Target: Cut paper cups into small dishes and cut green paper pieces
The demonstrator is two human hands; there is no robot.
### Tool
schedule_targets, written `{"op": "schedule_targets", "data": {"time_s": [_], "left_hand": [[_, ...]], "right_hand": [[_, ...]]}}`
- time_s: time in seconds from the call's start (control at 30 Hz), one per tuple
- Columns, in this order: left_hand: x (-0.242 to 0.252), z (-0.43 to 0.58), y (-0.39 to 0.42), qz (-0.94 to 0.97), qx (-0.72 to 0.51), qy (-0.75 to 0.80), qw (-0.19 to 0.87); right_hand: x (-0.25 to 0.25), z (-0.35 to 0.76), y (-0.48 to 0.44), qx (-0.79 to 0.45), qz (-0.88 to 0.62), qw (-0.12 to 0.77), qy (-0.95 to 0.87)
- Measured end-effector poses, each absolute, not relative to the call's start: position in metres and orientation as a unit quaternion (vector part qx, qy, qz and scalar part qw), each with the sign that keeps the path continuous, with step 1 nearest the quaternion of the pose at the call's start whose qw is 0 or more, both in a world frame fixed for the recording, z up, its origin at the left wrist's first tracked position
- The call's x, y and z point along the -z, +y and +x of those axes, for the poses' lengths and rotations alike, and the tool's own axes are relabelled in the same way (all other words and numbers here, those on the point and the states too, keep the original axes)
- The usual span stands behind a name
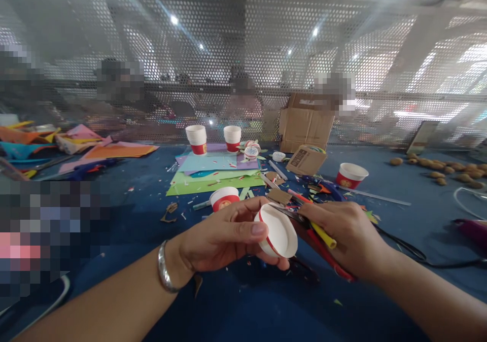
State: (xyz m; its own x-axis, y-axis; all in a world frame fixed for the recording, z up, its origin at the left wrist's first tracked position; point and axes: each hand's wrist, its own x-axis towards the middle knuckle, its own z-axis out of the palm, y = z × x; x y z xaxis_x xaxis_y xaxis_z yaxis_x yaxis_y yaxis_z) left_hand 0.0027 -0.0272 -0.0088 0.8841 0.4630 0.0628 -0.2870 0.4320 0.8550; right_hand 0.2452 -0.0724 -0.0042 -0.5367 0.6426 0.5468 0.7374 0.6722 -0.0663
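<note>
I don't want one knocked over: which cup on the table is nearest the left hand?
The front cup, just beyond the left hand and partly hidden by it. The far-right cup and both stacks stand farther away.

This is looking like a craft workshop: coloured paper (pixel 198 164), scraps (pixel 279 196) and cups (pixel 197 138) are cluttering a blue table (pixel 131 215), and a perforated screen (pixel 213 37) is standing behind.

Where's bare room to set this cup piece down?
The blue table looks bare between the right-hand cup and the brown lumps, beyond the clear strip. A mostly bare patch lies between the orange sheet and the green sheet. Between the green sheet and your right hand, cardboard bits and paper trimmings crowd it.
</note>
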Motion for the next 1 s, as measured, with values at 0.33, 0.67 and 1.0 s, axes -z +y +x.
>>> {"op": "schedule_targets", "data": {"time_s": [0.33,0.67,1.0], "left_hand": [[0.0088,0.0017,-0.028,0.493,-0.231,0.086,0.835],[0.0079,0.002,-0.0296,0.488,-0.23,0.089,0.837],[0.0082,0.0006,-0.0284,0.504,-0.209,0.093,0.833]], "right_hand": [[0.0042,0.2437,-0.0714,0.09,-0.388,0.283,-0.873],[0.0041,0.2438,-0.0733,0.07,-0.388,0.276,-0.877],[0.005,0.2426,-0.0748,0.035,-0.386,0.272,-0.881]]}}
